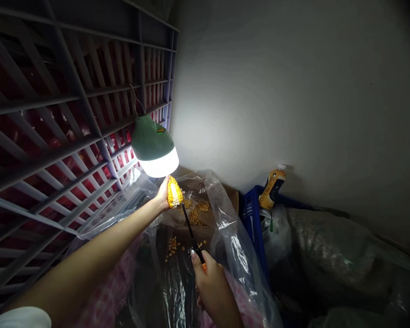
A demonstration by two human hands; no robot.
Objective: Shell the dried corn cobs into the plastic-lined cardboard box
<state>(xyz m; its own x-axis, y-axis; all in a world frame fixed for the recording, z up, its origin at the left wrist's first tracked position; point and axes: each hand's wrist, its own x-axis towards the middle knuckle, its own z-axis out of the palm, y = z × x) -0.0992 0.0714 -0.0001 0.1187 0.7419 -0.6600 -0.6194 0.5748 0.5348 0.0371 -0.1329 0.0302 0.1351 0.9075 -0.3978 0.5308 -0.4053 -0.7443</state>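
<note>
My left hand point(163, 195) is closed around an ear of corn point(174, 193), held up just under a lit green lamp point(154, 142). Some yellow kernels still sit on the cob, and its lower end looks pale. In my right hand point(212, 275) is a screwdriver point(190, 226) with a long dark shaft and a black and orange handle. Its tip points up and is close to the cob's lower end; whether they touch I cannot tell. Loose kernels point(195, 217) lie below in a clear plastic bag point(230, 228) lining a cardboard box point(234, 200).
Slatted plastic crates point(99, 132) with red contents rise on the left, and the lamp hangs from them by a wire hook. At right, a drink bottle point(272, 187) leans on a blue crate point(253, 218) beside a bulky sack point(338, 246). A pale wall point(287, 91) stands behind.
</note>
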